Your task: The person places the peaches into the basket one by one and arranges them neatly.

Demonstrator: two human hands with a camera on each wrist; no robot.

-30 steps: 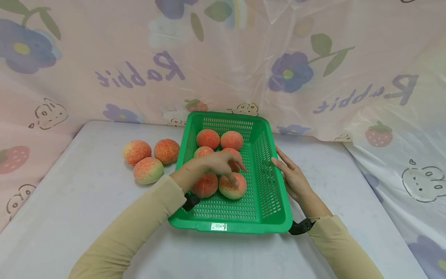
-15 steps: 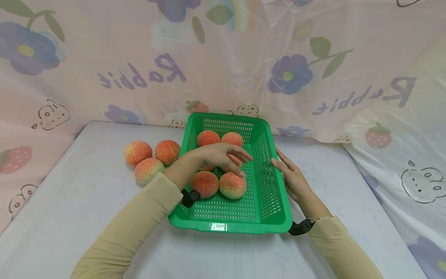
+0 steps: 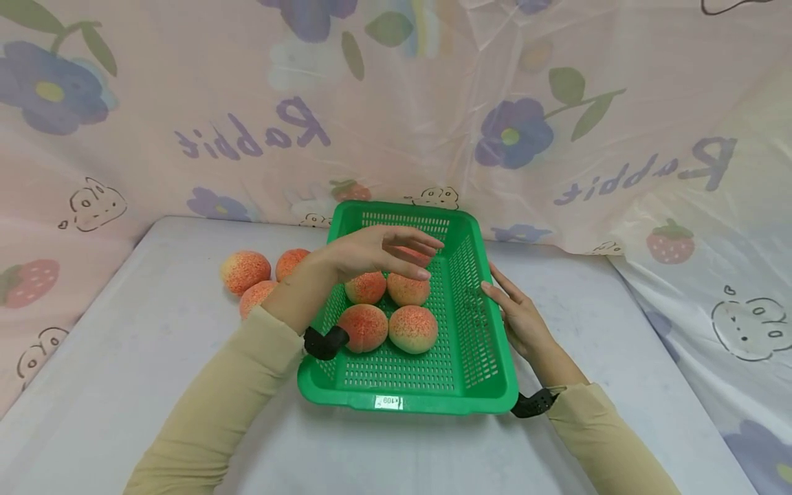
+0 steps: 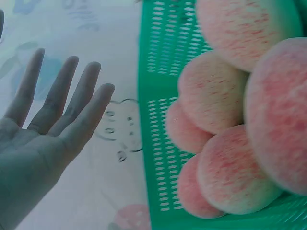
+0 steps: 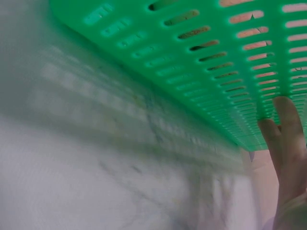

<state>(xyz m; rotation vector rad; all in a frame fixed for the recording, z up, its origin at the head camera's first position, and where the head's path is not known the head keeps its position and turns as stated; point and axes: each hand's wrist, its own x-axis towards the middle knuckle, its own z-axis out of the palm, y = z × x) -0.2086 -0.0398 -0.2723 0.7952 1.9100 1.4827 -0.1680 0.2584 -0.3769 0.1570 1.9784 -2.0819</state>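
A green plastic basket with slotted walls holds several red and yellow peaches, grouped toward its left side. My left hand hovers over the back peaches and partly hides them. Its fingers are extended and hold nothing; in the left wrist view, the hand appears apart from the peaches. On the basket's right side my right hand holds the rim, thumb over the edge and fingers against the outer wall. The right wrist view shows fingers touching that slotted wall.
Left of the basket, 3 more peaches lie together on the white table, two of them partly behind my left arm. A printed curtain hangs behind the table, close to the basket's back end.
My left hand has risen and moved back and slightly left, away from the front right peach, its fingers straightening. The middle peaches are uncovered. My right hand and the basket stay put.
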